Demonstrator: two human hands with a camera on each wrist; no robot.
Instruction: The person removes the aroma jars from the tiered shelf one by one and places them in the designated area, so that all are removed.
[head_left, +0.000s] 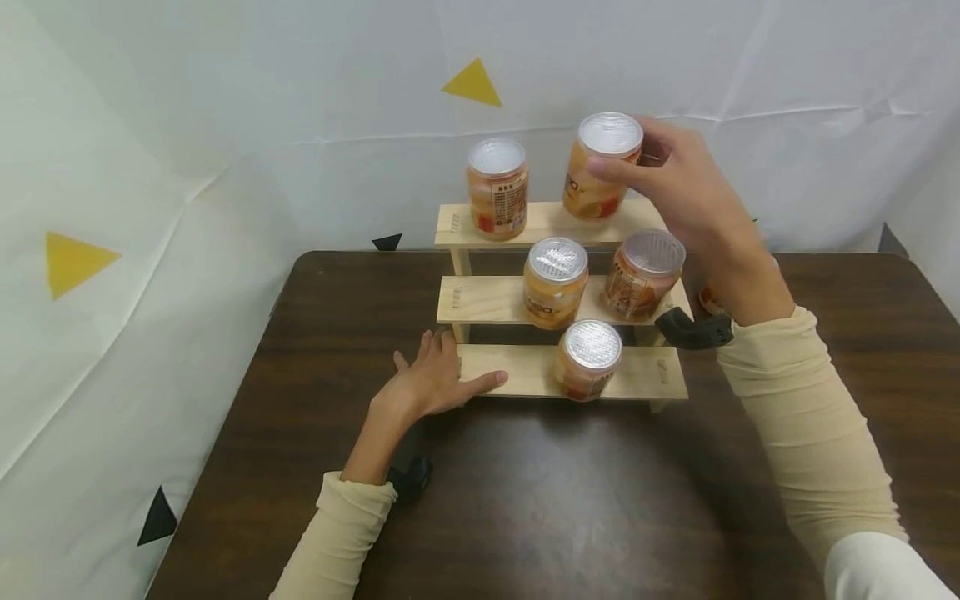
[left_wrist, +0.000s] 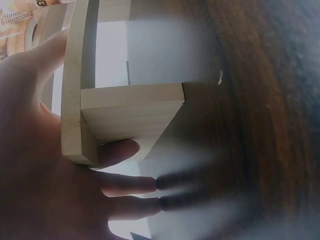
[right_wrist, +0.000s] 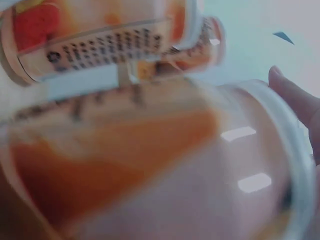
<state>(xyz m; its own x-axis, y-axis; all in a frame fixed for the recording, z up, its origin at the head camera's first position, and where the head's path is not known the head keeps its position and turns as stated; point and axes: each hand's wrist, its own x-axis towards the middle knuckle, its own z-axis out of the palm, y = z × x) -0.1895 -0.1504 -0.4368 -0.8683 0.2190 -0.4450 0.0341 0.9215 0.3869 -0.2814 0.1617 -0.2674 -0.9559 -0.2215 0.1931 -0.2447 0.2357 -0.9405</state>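
Observation:
My right hand (head_left: 690, 179) holds a peach-coloured can (head_left: 598, 171) with a silver lid, thumb on the near side. The can leans slightly, its base right at the top board. My left hand (head_left: 423, 379) grips the left end of the lowest board of a three-step wooden rack (head_left: 510, 371). Its thumb (left_wrist: 50, 52) lies across the board and one finger (left_wrist: 120, 151) reaches round beside the leg. Another can (head_left: 498, 192) stands left on the top step. In the right wrist view a large blurred can (right_wrist: 150, 165) fills the foreground.
On the middle step stand two similar cans, one (head_left: 555, 287) central and one (head_left: 643, 279) at the right. A single can (head_left: 588, 362) is on the lowest step. Behind my right wrist another can (head_left: 708, 298) partly shows on the dark table (head_left: 555, 500). White sheeting (head_left: 360, 100) hangs behind.

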